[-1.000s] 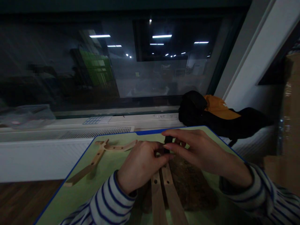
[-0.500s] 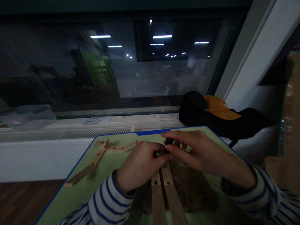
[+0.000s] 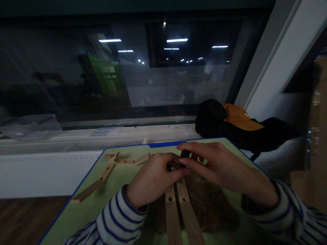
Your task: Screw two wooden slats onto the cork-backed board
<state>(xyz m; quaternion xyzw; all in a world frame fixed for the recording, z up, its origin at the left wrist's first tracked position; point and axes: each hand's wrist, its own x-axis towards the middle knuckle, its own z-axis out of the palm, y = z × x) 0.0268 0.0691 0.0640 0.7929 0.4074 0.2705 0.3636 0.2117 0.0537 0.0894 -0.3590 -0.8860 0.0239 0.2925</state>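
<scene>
My left hand [image 3: 153,180] is closed round the far ends of two wooden slats [image 3: 178,212] that lie side by side and run toward me on the green mat [image 3: 84,217]. My right hand [image 3: 217,166] pinches a small black part [image 3: 184,154] between thumb and forefinger, right at the slats' far ends and touching my left thumb. Each slat shows a drilled hole near my left hand. A dark brown piece [image 3: 209,204] lies under the slats, below my right hand.
A jointed wooden assembly [image 3: 109,170] with holes lies on the mat's far left. A black and orange bag [image 3: 240,126] rests on the white windowsill [image 3: 76,137] at right. Behind it is a dark window; a cardboard box [image 3: 318,136] stands at the far right.
Hardly anything has moved. My right fingers shifted slightly on the small black part; my left hand keeps its grip on the slats.
</scene>
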